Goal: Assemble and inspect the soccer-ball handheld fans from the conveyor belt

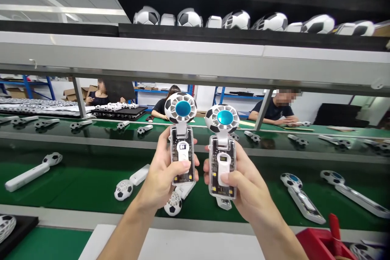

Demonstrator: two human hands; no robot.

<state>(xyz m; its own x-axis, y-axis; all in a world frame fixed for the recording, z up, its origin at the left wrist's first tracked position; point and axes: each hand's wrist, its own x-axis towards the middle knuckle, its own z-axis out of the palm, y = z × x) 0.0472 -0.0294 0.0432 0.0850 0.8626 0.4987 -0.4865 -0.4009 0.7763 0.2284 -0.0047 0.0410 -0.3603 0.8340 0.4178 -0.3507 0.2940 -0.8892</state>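
Upright in my left hand (160, 176) is a handheld fan (182, 152) with a soccer-ball-patterned head, a blue round centre and a clear handle showing a dark circuit board. My left thumb presses on its white button strip. My right hand (250, 180) grips a second, matching handheld fan (222, 166), held upright beside the first and slightly lower. The right thumb lies on its button strip, below a small dark display. The two fans are close together but apart, above a green conveyor belt (88, 178).
More fans lie on the belt, including a white one (30, 174) at left and a clear-handled one (303, 199) at right. A red bin (319, 243) stands front right, near a white sheet (195, 245). Overhead, a shelf (195, 55) carries black trays of fans. Several people sit across the line.
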